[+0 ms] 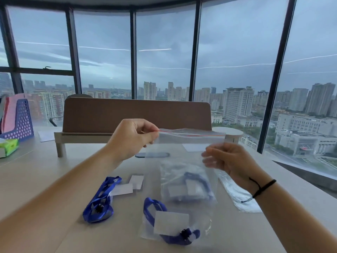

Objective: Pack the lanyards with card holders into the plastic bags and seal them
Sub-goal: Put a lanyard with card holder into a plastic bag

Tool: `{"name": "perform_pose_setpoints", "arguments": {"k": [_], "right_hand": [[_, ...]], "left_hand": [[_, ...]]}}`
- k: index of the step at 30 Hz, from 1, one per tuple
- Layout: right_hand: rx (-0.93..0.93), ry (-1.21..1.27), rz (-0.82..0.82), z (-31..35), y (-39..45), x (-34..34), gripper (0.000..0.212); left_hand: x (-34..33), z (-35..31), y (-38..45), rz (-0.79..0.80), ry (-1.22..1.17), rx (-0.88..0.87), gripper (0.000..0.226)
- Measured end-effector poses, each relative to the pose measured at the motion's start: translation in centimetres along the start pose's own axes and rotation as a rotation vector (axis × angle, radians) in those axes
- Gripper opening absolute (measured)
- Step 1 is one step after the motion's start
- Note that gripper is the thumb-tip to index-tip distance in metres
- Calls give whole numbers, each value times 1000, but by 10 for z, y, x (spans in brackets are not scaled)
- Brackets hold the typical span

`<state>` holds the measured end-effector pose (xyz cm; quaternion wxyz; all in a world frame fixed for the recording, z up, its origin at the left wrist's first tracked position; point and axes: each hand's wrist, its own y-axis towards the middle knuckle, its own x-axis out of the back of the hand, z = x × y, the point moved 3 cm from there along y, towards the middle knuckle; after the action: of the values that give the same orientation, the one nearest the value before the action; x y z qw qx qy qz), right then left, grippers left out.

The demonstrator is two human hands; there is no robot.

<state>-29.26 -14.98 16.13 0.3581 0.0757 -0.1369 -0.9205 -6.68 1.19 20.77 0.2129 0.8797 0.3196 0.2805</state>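
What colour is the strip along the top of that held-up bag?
Red, in the head view: zip strip.

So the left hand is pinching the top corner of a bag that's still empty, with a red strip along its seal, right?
Not quite: the plastic bag is not empty. The head view shows a blue lanyard with card holder inside it. The left hand does pinch its top corner at the red seal strip.

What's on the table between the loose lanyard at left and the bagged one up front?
Head view: nothing but bare table between the loose lanyard and the bagged lanyard.
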Motion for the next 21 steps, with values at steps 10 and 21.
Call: {"name": "perform_pose_setpoints", "arguments": {"k": [10, 21], "right_hand": [[-1, 19, -49, -19, 18, 11, 20], [-107, -30, -189, -48, 104, 34, 8]], "left_hand": [[-52, 76, -13, 140, -102, 217, 13], [-86, 95, 71, -54, -235, 252, 18]]}}
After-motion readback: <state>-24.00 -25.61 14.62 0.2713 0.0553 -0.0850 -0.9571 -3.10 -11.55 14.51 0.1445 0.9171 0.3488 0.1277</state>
